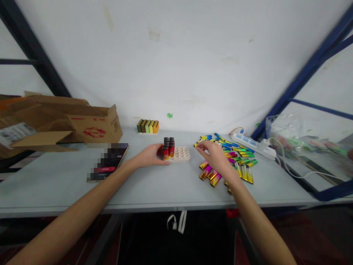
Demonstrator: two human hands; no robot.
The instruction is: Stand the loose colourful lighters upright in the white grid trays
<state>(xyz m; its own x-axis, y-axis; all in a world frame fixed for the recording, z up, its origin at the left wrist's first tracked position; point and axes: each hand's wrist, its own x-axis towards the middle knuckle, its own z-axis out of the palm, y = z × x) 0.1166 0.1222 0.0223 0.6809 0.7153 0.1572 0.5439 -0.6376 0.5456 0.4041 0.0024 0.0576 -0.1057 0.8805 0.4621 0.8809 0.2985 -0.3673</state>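
Observation:
My left hand [150, 155] curls round the left end of a pale tray [182, 159] with rows of round holes, its thumb along the front edge. Several red lighters [166, 151] with black tops stand upright in the tray's left part; the holes to the right are bare. My right hand [211, 151] hovers over the left side of a loose pile of shiny lighters [216, 179] in gold, pink, green and blue. Its fingertips are drawn together and point toward the tray. Whether something small is between them I cannot make out.
A filled tray of green, brown and orange lighters [148, 127] stands by the wall. Left are an open cardboard box [96, 123] and a dark, partly pixelated flat box [111, 162]. A white power strip [253, 145] with a cable lies right, near a plastic bag [284, 127].

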